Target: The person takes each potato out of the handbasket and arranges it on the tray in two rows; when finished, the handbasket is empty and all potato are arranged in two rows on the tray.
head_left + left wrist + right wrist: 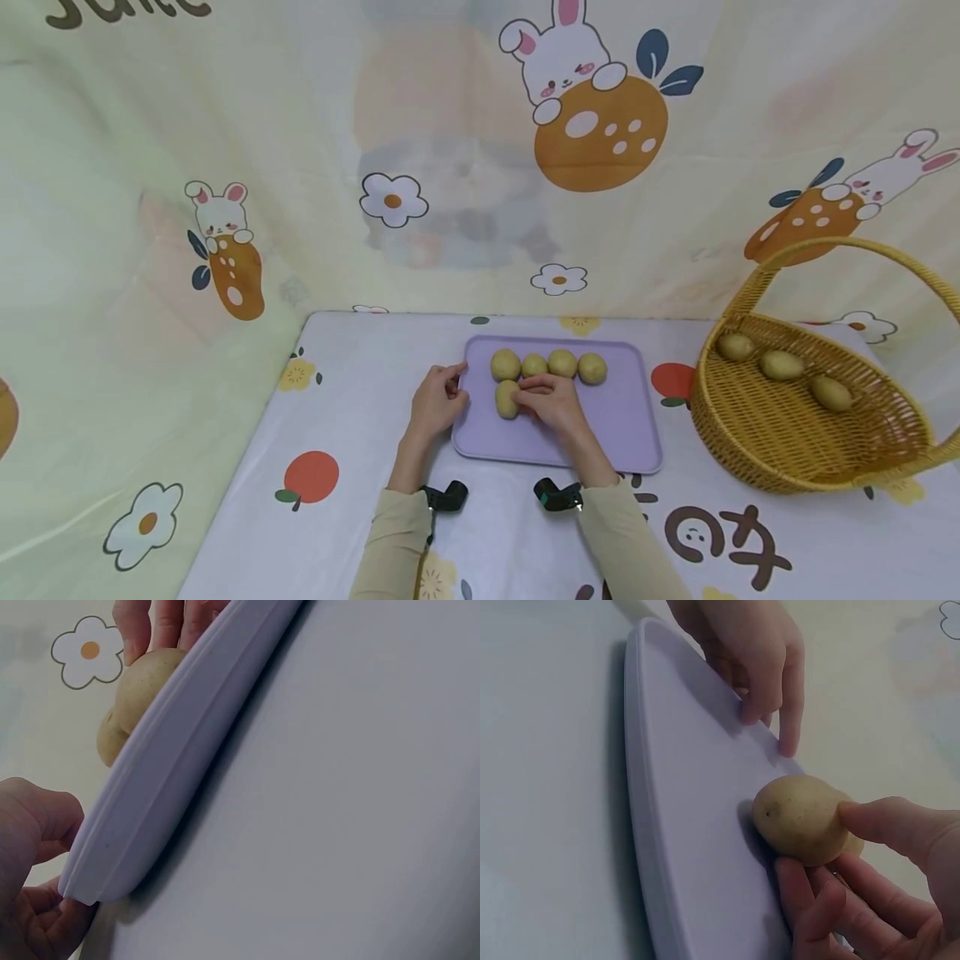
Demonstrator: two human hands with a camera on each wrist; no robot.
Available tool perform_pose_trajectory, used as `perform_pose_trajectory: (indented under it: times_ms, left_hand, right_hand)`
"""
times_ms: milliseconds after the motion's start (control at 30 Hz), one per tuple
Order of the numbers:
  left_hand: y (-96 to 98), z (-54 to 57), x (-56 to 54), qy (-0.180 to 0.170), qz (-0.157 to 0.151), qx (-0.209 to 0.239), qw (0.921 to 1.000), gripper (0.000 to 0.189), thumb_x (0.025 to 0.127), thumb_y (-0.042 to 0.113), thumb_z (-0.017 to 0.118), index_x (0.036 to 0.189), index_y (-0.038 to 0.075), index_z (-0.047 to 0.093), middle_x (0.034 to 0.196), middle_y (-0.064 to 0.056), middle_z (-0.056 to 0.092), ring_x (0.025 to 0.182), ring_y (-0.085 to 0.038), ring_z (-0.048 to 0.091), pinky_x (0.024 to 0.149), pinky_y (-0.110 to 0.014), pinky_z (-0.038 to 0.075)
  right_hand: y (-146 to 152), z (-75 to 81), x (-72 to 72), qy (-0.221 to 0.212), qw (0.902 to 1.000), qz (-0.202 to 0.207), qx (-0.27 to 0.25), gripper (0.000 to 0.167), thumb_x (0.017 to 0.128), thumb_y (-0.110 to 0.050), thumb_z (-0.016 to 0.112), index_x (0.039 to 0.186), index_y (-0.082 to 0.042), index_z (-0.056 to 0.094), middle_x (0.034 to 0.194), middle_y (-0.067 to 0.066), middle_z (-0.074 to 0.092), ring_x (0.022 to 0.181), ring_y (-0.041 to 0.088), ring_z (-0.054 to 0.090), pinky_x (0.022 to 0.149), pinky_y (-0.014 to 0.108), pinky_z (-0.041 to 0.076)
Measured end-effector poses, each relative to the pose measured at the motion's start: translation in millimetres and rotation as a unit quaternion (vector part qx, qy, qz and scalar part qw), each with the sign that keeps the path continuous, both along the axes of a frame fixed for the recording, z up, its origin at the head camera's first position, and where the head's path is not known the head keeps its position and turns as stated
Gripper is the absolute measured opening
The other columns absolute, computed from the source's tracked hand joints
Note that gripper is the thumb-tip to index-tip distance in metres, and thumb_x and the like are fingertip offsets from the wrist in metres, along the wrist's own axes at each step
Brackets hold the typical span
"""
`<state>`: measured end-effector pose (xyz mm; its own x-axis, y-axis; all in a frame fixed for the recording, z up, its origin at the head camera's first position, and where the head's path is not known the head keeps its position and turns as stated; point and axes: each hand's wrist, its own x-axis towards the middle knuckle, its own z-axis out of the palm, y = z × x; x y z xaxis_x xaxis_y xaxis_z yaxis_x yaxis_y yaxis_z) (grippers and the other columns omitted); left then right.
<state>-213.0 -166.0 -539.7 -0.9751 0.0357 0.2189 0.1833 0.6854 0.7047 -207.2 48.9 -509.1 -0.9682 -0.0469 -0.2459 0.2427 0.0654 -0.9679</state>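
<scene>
My right hand [557,405] pinches a potato [796,817] between thumb and fingers, low over the lilac tray [618,421]. In the head view this potato lies just in front of a row of several potatoes [562,362] along the tray's far side. At the tray's left rim is my left hand [433,403], holding the edge with thumb and fingers. The left wrist view shows that rim from outside, with the left fingers [56,919] beside its near corner and part of a potato [146,690] beyond it.
To the right stands a yellow wicker basket [708,425] with a tall arched handle, holding three potatoes [782,364]. A patterned cloth covers the table [360,367], and a printed curtain [315,167] hangs behind it.
</scene>
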Motion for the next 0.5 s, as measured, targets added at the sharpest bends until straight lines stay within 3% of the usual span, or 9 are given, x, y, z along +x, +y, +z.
perform_pose_trajectory:
  times_ms: [500]
  left_hand:
    - [-0.3, -0.3, 0.1, -0.002, 0.004, 0.0, 1.0, 0.049, 0.078, 0.006, 0.065, 0.127, 0.003, 0.066, 0.089, -0.006, 0.056, 0.077, -0.015, 0.055, 0.069, -0.032, 0.043]
  right_hand:
    - [4.8, 6.8, -3.3, -0.004, 0.9963, 0.028, 0.081, 0.026, 0.087, -0.01, 0.07, 0.106, 0.007, 0.069, 0.082, 0.005, 0.072, 0.066, 0.01, 0.065, 0.058, 0.024, 0.045]
